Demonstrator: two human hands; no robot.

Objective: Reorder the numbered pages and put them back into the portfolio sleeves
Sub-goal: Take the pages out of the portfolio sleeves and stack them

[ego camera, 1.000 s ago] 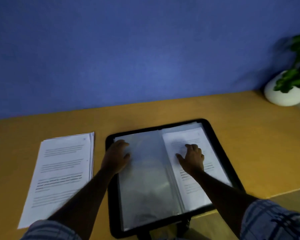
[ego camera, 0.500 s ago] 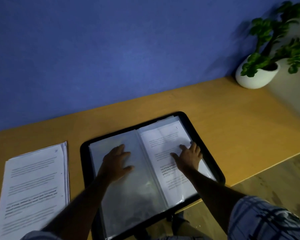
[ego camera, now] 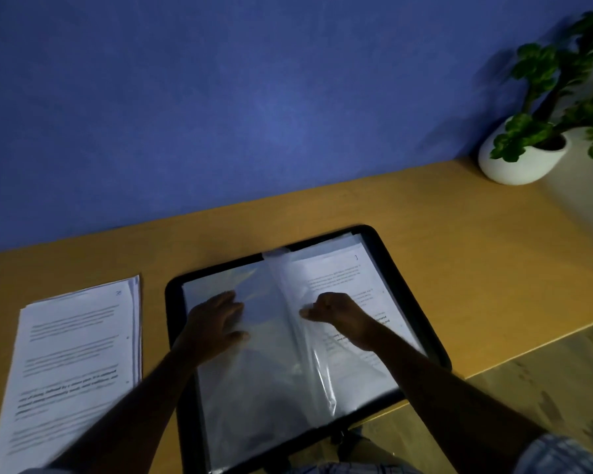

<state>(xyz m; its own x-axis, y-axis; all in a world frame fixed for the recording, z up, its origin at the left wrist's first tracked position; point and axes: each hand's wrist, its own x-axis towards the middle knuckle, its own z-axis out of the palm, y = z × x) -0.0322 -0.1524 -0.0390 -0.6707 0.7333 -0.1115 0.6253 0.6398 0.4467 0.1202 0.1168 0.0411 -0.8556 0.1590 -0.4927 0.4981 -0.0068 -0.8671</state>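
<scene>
On the portfolio (ego camera: pixel 172 302) left hand (ego camera: pixel 213 326) lies flat (right hand (ego camera: pixel 339 313) pinches sleeve (ego camera: pixel 285 285)).

1. Counter (ego camera: pixel 459 241): orange-yellow top, spanning 9 to 3 o'clock, front edge slanting away at 4 o'clock.
2. Wall (ego camera: pixel 220 97): matte blue, filling the view at 12 o'clock, meeting the counter's far edge.
3. Pot (ego camera: pixel 514 165): white, rounded, standing on the counter at 2 o'clock, near the wall.
4. Plant (ego camera: pixel 541 70): green leaves on dark stems, rising from the pot, somewhat blurred.
5. Floor (ego camera: pixel 545 388): pale, mottled, at 4 to 5 o'clock beyond the counter's edge.
</scene>
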